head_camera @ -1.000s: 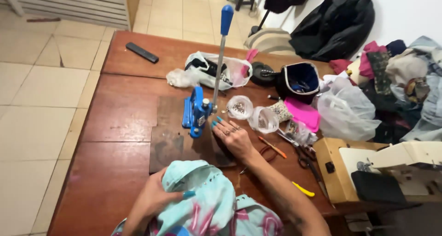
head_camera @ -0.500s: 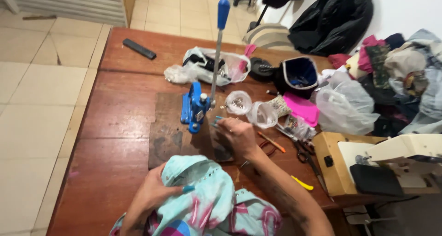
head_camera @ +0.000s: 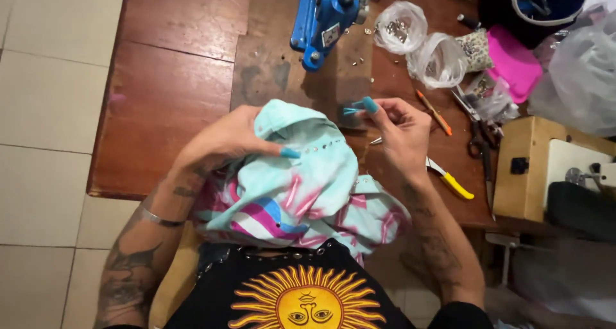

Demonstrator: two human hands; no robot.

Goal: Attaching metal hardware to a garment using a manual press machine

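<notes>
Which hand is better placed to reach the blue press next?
Probably right: the right hand is open-fingered and nearer the blue metal hand press; the left hand grips the turquoise-and-pink tie-dye garment.

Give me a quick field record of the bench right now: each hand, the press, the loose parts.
left hand: grips the tie-dye fabric, bunched at the table edge
right hand: pinches something small at its fingertips, too small to identify
blue press: stands beyond the fabric, untouched
clear bags: two, open, right of the press
yellow-handled tool: lies by the right wrist
</notes>
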